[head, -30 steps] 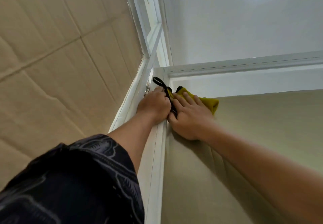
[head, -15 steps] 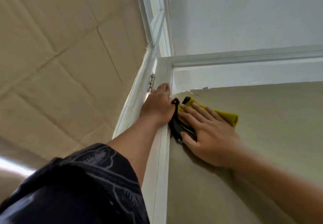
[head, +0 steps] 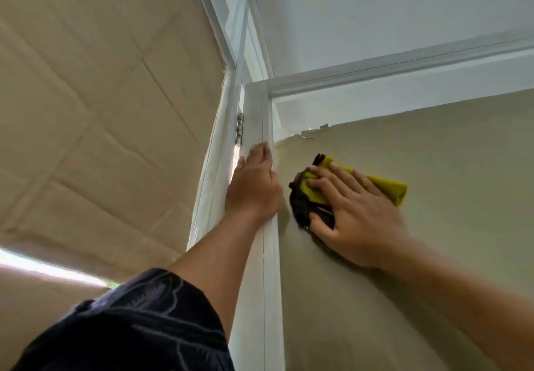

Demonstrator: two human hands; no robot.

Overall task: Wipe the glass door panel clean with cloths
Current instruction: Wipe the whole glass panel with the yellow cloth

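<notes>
Wipe stroke has left the top-left corner.
My right hand (head: 355, 220) has slid down and right across the glass panel (head: 433, 145), so the corner looks done and most of the pane is still left. Its fingers (head: 341, 177) are spread flat, pressing, not gripping. Left hand (head: 254, 185) stays flat on the door frame (head: 271, 284), bracing. Count: two cloths, yellow cloth (head: 384, 187) and dark cloth (head: 300, 203); one hinge (head: 239, 129).

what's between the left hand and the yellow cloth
Head view: a narrow strip of tan door panel, then a bunched black cloth against the yellow cloth.
</notes>
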